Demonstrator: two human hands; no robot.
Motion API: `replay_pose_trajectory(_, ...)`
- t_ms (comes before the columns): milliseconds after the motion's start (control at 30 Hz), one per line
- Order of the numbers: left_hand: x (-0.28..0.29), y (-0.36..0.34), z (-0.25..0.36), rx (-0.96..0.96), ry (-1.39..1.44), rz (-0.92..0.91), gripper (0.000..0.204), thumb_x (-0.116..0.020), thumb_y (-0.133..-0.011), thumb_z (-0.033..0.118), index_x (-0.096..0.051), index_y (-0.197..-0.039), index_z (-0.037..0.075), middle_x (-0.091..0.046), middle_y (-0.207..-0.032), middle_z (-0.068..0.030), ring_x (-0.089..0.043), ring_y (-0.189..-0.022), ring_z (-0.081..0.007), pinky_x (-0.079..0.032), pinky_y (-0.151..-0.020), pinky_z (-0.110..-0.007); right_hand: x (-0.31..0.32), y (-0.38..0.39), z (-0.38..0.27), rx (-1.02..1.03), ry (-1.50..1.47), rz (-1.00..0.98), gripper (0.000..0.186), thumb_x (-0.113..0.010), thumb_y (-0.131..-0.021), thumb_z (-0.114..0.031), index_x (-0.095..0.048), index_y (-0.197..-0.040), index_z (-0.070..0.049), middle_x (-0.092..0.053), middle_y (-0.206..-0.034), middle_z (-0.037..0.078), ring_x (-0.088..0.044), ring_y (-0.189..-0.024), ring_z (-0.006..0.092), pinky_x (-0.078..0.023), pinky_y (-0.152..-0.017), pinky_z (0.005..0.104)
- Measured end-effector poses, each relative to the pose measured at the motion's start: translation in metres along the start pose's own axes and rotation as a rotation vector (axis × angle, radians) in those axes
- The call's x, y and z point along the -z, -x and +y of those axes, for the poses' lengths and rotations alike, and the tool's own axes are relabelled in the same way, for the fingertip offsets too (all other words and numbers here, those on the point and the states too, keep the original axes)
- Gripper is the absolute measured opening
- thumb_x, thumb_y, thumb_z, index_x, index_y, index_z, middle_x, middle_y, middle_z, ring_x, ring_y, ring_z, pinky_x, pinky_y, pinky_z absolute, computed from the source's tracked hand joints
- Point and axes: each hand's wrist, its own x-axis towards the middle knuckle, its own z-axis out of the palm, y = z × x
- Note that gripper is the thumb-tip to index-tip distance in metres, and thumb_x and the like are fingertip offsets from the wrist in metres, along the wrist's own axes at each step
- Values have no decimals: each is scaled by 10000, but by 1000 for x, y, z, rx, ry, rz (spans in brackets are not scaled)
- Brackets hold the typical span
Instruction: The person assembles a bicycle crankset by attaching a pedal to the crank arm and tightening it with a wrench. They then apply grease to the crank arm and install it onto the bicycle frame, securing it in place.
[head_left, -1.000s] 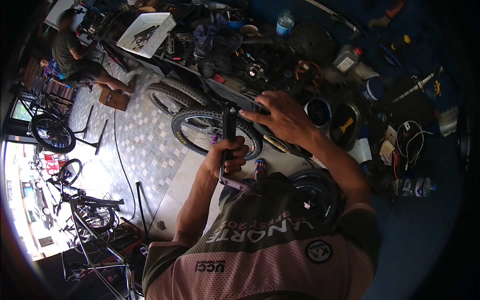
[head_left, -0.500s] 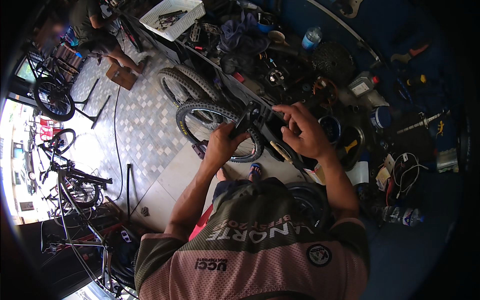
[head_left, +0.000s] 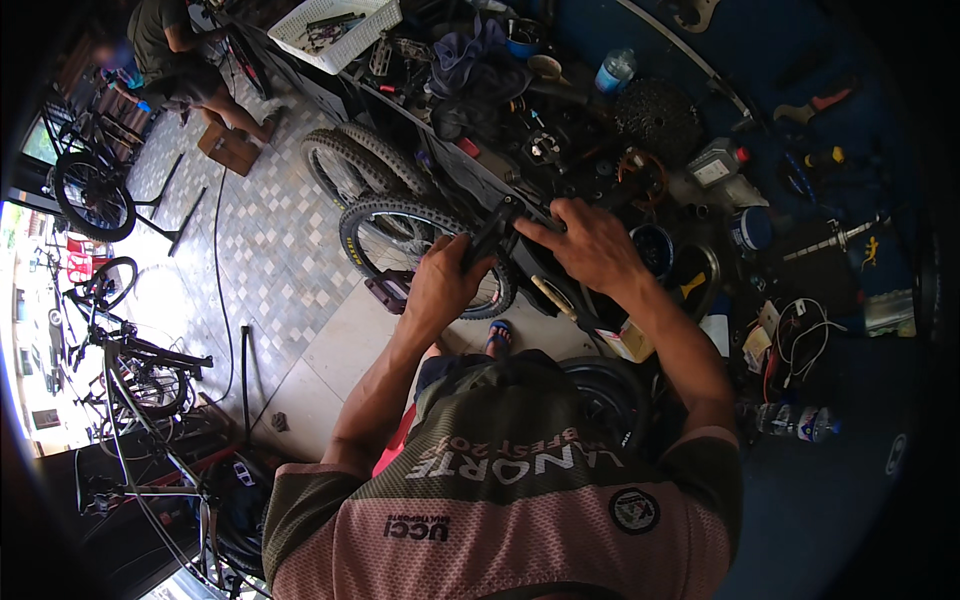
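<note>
My left hand (head_left: pixel 445 280) is wrapped round a black bicycle crank arm (head_left: pixel 494 232). A dark flat pedal (head_left: pixel 388 291) shows beside the left wrist and looks joined to the crank's lower end, though the hand hides the joint. My right hand (head_left: pixel 592 250) is at the crank's far end, one finger stretched out to touch it and the others loosely bent. Nothing shows gripped in the right hand. Below and beyond the hands, bicycle wheels (head_left: pixel 368 218) with knobbly tyres lean against the workbench.
The cluttered workbench (head_left: pixel 470 185) holds a white basket (head_left: pixel 335 62), a water bottle (head_left: pixel 615 72), a cassette (head_left: pixel 655 118) and a grey bottle (head_left: pixel 718 162). Bicycles (head_left: pixel 130 375) stand at left. A person (head_left: pixel 180 60) bends near a cardboard box (head_left: pixel 230 148). A cable (head_left: pixel 220 270) crosses the tiled floor.
My right hand has moved left and its finger now touches the crank's end. The crank has turned slightly, and more of the pedal shows. The view has shifted a little.
</note>
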Motion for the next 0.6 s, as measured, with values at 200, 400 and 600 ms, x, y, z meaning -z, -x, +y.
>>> replay_pose_trajectory(200,-2,3,-1,-20,-14,60,343,-813,-910,264,-636,-976,-22,-616,-907,-227,-650,-823,-459,-501,-698,-519,1,-1,-14,-119,-188,-56,704,-700,-861,-51,-553,-1489,-333,-530,-1066,69,-634,-885,236,-580,-738,391)
replay_pose_trajectory(400,-13,5,-7,-21,-10,145,325,-804,-921,259,-636,-986,-11,-600,-885,-207,-644,-797,-443,-494,-674,-516,-8,7,-41,-588,-1809,-199,734,-667,-917,-116,-407,-1601,-167,-512,-1028,37,-533,-782,154,-477,-595,309)
replay_pose_trajectory(600,-16,3,-6,-9,-17,194,315,-794,-934,259,-621,-981,0,-591,-876,-196,-648,-773,-445,-491,-644,-514,-23,16,-51,-412,-2937,165,736,-631,-973,-289,-345,-1628,-116,-535,-1019,20,-444,-758,133,-380,-560,269)
